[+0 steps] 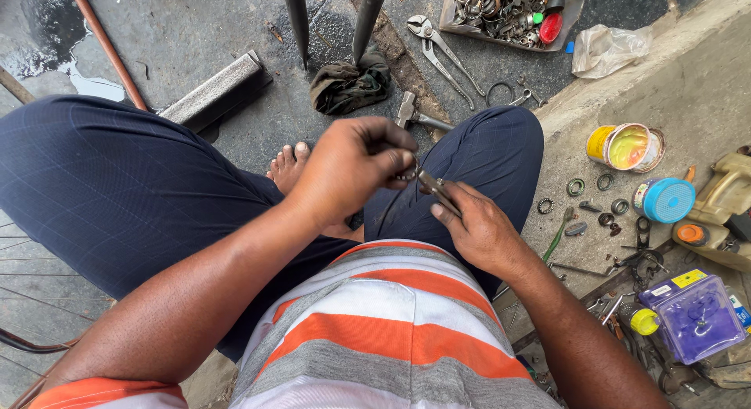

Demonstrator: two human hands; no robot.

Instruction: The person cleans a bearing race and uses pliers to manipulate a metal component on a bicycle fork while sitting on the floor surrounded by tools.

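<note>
My left hand is closed over a small metal ring-shaped part above my lap, fingers curled around it. My right hand grips a thin metal tool whose tip points up toward that part. The two hands meet over my right thigh in dark blue trousers. The part is mostly hidden by my left fingers.
A hammer and dark rag lie ahead on the concrete. Pliers and a tray of metal parts sit farther off. To the right are a yellow open tin, blue lid, rings, a purple box.
</note>
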